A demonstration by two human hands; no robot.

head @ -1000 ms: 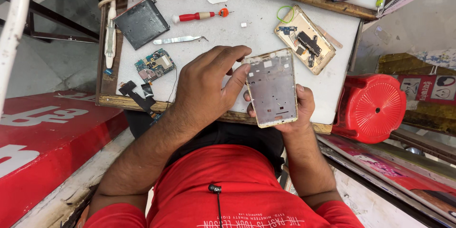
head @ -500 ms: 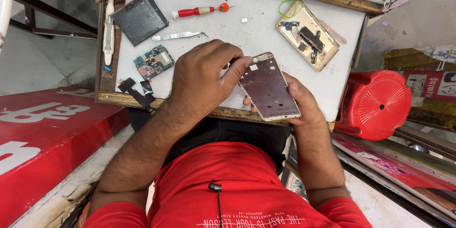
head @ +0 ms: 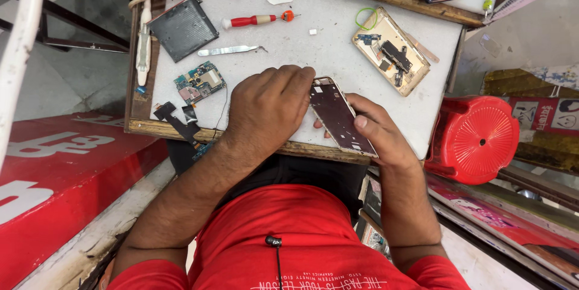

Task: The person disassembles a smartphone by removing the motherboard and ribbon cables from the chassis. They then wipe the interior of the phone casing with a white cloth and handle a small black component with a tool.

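Both hands grip phone frame: right hand fingers clasp underneath, left hand fingers pinch top edge.

Your shirt is red. The phone frame you hold shows dark maroon with a pale gold rim. The screwdriver has a red handle; the stool is red with radial ribs; the worktop is white.
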